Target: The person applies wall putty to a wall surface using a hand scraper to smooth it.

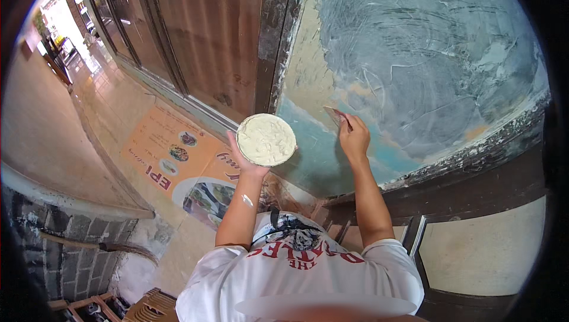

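Note:
A round container of pale cream paste [265, 139] rests in my left hand [248, 162], and a white smear shows on my left forearm. My right hand [354, 139] grips a putty knife [335, 116] by its handle, with the blade at or very close to the wall [427, 43]. That wall is patchy, with grey skim coat, beige and turquoise areas and a rough dark edge along its lower right.
A brown glazed door [201, 31] stands left of the wall. An orange printed banner [148, 144] lies on the tiled floor [178, 257]. Grey blockwork [77, 245] and wooden pieces are at lower left, a bright passage at upper left, dark framed panels [474, 251] at lower right.

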### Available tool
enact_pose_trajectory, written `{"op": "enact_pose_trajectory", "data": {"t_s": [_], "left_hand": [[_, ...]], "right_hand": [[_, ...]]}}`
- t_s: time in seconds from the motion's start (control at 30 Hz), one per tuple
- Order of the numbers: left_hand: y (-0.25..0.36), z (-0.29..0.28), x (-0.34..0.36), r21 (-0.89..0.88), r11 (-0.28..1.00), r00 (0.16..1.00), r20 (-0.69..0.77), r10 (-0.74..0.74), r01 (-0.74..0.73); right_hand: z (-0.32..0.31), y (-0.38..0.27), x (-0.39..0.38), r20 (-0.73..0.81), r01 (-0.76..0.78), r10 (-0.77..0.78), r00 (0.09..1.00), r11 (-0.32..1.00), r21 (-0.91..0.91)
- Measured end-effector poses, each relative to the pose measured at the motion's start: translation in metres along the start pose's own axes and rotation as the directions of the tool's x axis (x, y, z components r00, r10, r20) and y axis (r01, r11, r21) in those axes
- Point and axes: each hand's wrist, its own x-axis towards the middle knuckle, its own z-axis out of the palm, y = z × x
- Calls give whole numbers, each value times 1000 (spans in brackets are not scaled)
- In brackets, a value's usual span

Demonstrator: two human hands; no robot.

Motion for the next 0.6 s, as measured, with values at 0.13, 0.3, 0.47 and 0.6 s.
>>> {"op": "enact_pose_trajectory", "data": {"t_s": [0.13,0.3,0.47,0.6], "left_hand": [[3,-4,0,-15,1000,999,49,-18,19],[3,1,-4,-50,993,969,230,-91,106],[7,20,-6,26,998,983,171,-69,65],[6,48,-5,37,996,992,93,-90,87]], "right_hand": [[-4,0,-5,7,-28,27,1000,996,89],[-5,-1,3,16,-4,4,1000,1000,3],[-50,-25,23,-27,220,-219,975,965,143],[-102,-49,33,-127,472,-456,881,835,281]]}}
